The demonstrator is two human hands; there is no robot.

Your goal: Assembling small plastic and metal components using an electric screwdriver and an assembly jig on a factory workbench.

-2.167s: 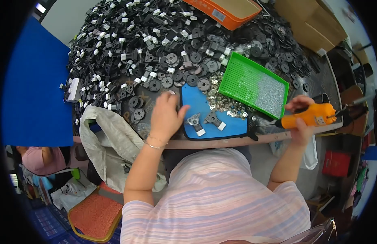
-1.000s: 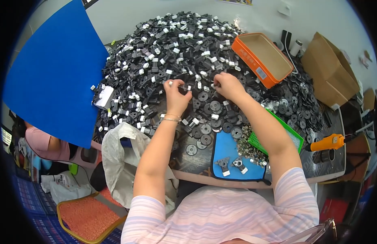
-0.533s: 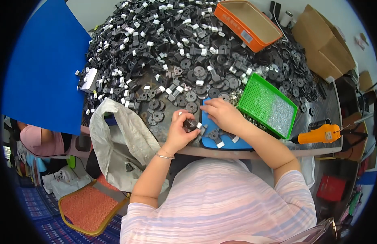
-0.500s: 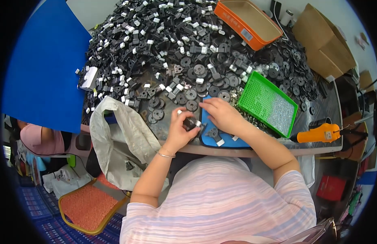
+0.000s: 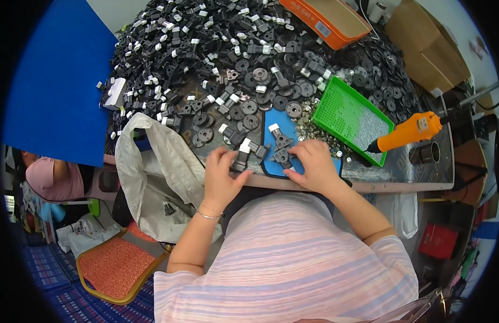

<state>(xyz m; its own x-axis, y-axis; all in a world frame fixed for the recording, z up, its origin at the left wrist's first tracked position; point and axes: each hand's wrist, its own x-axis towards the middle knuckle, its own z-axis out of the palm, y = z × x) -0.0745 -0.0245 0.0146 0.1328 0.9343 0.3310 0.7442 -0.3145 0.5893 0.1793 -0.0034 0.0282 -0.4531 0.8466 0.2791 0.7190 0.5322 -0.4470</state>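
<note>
My left hand point(image 5: 221, 175) is at the table's front edge, thumb and fingers apart, beside a black plastic part with a white end point(image 5: 241, 157). A similar black part point(image 5: 256, 151) lies just right of it. My right hand point(image 5: 317, 168) rests at the blue mat point(image 5: 271, 119), its thumb and forefinger spread. Those fingertips are close to a flat black bracket-like piece point(image 5: 282, 156) on the mat. Above that piece, another black part with a white tip point(image 5: 278, 134) points away from me. I cannot tell whether the two are joined.
A heap of black parts point(image 5: 190, 59) covers the far table. Small metal pieces point(image 5: 308, 126) lie beside a green basket point(image 5: 335, 89) of tiny silvery pieces. An orange power screwdriver point(image 5: 411, 133) leans over its corner. An orange box point(image 5: 335, 39), black discs point(image 5: 389, 99) and a pale sack point(image 5: 152, 156) surround this.
My left hand has lowered, its fingers opening around the dark part it held. My right hand has drawn nearer the mat's front. The screwdriver has moved up and left, over the green basket.
</note>
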